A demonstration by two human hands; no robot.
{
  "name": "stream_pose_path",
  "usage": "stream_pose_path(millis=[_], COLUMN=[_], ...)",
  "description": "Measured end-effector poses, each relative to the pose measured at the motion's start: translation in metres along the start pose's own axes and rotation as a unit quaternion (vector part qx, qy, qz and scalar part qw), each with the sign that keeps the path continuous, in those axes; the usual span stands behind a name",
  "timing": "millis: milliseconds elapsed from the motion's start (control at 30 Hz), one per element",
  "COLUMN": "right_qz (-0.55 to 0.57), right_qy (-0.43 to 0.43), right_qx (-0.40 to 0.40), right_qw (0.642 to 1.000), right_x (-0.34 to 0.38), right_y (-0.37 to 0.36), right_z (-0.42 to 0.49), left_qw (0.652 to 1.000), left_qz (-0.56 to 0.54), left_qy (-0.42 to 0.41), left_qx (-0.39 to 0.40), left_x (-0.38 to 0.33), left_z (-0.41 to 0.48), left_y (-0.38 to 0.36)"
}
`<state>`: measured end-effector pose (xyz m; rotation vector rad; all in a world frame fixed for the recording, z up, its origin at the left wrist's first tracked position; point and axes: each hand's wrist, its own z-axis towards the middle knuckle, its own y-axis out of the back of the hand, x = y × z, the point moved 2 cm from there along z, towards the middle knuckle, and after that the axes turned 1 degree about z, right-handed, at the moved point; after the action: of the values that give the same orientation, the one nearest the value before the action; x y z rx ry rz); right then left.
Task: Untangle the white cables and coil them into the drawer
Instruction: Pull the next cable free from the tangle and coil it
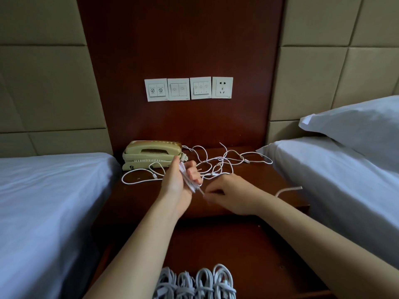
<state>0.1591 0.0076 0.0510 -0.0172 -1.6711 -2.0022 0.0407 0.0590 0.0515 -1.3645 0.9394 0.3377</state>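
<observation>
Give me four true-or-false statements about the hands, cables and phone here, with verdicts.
1. The left hand holds a bundle of white cable. True.
2. The phone sits on the right-hand bed. False: it stands on the nightstand, rear left.
3. Several coiled cables lie at the view's bottom edge. True.
4. A plug is in the wall socket. False: the socket is empty.

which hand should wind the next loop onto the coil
Probably the right. The left hand is full, gripping the half-wound coil, while the right hand pinches the loose strand beside it and sits nearer the tangle on the nightstand.
</observation>
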Motion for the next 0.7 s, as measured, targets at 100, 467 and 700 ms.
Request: stream_pose_path(millis=[100,467,700], right_qz=[-0.069,0.001,0.101], right_qy=[0.039,0.051,0.010], right_qx=[-0.003,-0.140,-0.123], right_qw=[0.997,0.989,0.987], right_x=[0.018,0.016,0.011], right_y=[-0.001,0.016,0.016], right_z=[-0.001,-0.005,-0.006], left_qw=[0.996,0.930,0.914], left_qz=[0.026,0.327,0.336], left_qy=[-0.053,0.081,0.123], left_qx=[-0.060,0.145,0.190], left_x=[0.000,0.012,0.012], left_z=[0.004,-0.016,-0.025], left_y=[0.001,-0.003,-0.003])
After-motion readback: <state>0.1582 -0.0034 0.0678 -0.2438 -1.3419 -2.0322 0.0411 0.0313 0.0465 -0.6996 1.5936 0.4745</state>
